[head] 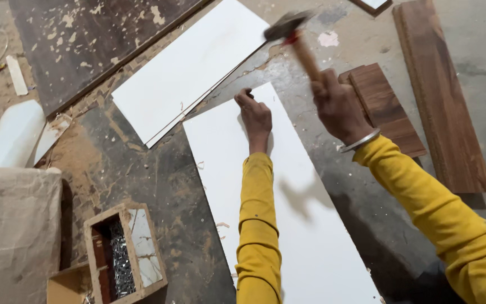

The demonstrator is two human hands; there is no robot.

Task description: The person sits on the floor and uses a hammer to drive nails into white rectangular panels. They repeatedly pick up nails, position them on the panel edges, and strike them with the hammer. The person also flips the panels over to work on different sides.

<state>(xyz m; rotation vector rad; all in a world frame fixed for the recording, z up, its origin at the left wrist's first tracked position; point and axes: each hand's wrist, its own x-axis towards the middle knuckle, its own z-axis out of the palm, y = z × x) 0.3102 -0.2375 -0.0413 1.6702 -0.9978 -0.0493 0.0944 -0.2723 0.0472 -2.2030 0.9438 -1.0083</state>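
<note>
A long white board (pixel 293 225) lies on the dusty floor, running away from me. My left hand (pixel 255 117) rests near its far end, fingers pinched together as if on a small nail that I cannot make out. My right hand (pixel 337 107) grips the wooden handle of a hammer (pixel 293 35), raised above the board's far end; the hammer head is motion-blurred. Both arms wear yellow sleeves, and a metal bangle sits on my right wrist.
A second white board (pixel 189 70) lies at the back, beside a dark stained panel (pixel 85 39). Brown wood-grain planks (pixel 442 95) and a shorter piece (pixel 386 107) lie on the right. A small wooden box of nails (pixel 122 256) and a burlap sack (pixel 12 231) are at left.
</note>
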